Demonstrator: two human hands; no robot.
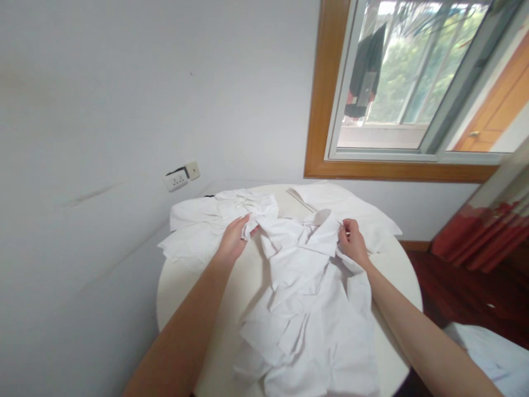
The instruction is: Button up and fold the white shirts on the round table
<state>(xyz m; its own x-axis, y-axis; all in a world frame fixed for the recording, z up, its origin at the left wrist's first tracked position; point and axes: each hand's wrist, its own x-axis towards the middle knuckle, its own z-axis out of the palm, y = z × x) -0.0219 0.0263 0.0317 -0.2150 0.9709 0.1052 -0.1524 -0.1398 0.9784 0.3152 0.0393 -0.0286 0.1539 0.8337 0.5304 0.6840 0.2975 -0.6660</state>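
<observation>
Head view: crumpled white shirt (306,275) is laid on round table (399,270). Its upper part is pinched in the closed fingers of left hand (235,238) and right hand (353,242), held well apart. White bundle (194,218) is seen beside left hand, white cloth (345,197) beyond right.

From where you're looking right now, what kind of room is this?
Probably a room in a home: there's a wood-framed window with a patterned curtain beside it, a wall socket, and a round table spread with white cloth garments.
</observation>
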